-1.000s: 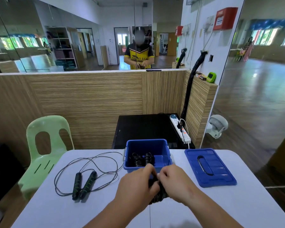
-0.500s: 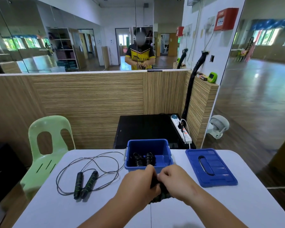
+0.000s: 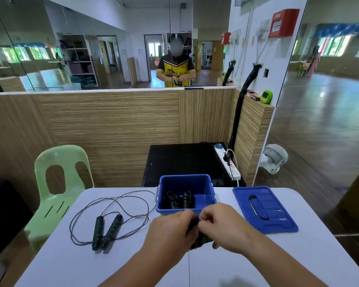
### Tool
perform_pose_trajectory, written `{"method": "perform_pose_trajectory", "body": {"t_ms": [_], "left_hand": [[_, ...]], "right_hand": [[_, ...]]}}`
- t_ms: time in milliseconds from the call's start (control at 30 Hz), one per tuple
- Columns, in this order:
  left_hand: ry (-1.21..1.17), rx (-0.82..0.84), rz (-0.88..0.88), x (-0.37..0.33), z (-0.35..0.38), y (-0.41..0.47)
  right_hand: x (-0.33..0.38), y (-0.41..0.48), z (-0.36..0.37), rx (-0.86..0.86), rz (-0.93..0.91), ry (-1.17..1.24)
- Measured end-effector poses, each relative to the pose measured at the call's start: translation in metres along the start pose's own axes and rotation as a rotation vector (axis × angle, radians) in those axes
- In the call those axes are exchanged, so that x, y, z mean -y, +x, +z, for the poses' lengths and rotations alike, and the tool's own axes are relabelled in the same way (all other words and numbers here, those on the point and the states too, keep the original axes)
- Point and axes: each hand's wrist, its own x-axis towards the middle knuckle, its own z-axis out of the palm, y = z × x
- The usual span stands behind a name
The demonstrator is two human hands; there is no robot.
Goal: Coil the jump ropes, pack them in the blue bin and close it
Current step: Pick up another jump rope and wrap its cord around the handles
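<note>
The fingers of the left hand and those of the right hand are curled and meet tip to tip; both pinch a black coil of rope, which shows only as a dark bundle between and under the palms; its number of turns cannot be told; the hands hold it over the tabletop, right at the near wall of the bin; the bin stands open at 12 o'clock from the hands, with packed coils lying black in its bottom; the lid lies flat at 2 o'clock, apart from the bin; at 9 o'clock a loose rope sprawls in wide loops, its two handles side by side; a chair, pale green, stands at 10 o'clock beyond the tabletop's edge.
</note>
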Motion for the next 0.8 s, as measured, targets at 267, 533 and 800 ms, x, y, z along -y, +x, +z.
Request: {"method": "perform_pose_trajectory", "body": {"t_ms": [267,533,800], "left_hand": [[-0.004,0.080,-0.068,0.000,0.001,-0.002],[-0.097,0.091,-0.172,-0.013,0.002,0.001],[-0.173,0.073,-0.056,0.001,-0.001,0.002]], "right_hand": [[-0.008,-0.003,0.012,-0.133,-0.159,-0.279],[-0.009,-0.003,0.023,-0.235,-0.115,-0.248],[-0.012,0.002,0.006,-0.072,0.133,0.312]]}}
